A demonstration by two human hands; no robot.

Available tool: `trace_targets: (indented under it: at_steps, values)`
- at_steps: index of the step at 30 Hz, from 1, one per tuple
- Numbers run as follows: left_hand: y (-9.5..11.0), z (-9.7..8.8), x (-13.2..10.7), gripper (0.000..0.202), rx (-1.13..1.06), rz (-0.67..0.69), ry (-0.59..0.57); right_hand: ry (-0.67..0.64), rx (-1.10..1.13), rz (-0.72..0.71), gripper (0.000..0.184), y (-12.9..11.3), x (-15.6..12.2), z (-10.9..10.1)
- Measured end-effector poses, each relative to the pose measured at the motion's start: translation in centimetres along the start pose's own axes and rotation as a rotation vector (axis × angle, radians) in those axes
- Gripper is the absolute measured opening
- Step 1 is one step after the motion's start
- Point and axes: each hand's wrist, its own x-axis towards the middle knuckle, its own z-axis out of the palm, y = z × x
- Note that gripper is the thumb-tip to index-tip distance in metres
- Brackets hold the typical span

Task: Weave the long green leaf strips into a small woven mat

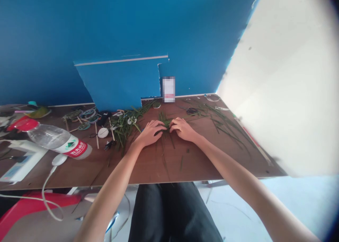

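My left hand point(150, 132) and my right hand point(182, 128) meet over the middle of the brown table point(148, 168). Between them lies a small bunch of green grass-like strips point(166, 119), which the fingers of both hands pinch from either side. Some strip ends stick out beyond the fingertips, and a few long ones trail toward the front edge. Left of my left hand is a larger heap of cut green strips point(122, 129). More long strips point(230, 129) lie spread to the right of my right hand.
A clear plastic bottle with a red cap point(57, 138) lies at the left beside a white power strip point(23, 161) and a white charging puck point(59, 159). Rolls of tape point(87, 114) and sticks sit behind. A white card point(168, 89) leans against the blue wall point(127, 23).
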Motion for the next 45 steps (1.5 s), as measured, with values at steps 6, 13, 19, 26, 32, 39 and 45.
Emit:
trace_targets:
  at_steps: [6, 13, 19, 26, 32, 39, 45]
  values:
    - [0.5, 0.5, 0.1, 0.031, -0.013, 0.035, -0.061, 0.031, 0.051, -0.014, 0.037, 0.1, 0.1, -0.2]
    - [1.2, 0.6, 0.3, 0.033, -0.033, 0.041, -0.07, 0.061, 0.097, -0.064, 0.034, 0.6, 0.1, 0.1]
    - [1.4, 1.0, 0.5, 0.04, -0.028, 0.031, -0.095, 0.093, 0.095, -0.096, 0.032, 0.8, 0.2, 0.4]
    - [1.4, 0.8, 0.4, 0.039, -0.054, 0.047, -0.127, 0.157, 0.075, -0.065, 0.031, 0.7, 0.2, 0.3]
    - [1.6, 0.7, 0.3, 0.036, -0.073, 0.064, -0.097, 0.166, 0.068, -0.061, 0.031, 0.6, 0.1, 0.2]
    - [1.8, 0.4, 0.3, 0.034, -0.078, 0.053, -0.091, 0.167, 0.063, -0.05, 0.029, 0.5, 0.1, 0.2]
    - [2.0, 0.4, 0.3, 0.032, -0.089, 0.116, -0.081, 0.163, 0.046, -0.037, 0.03, 0.4, 0.2, 0.1]
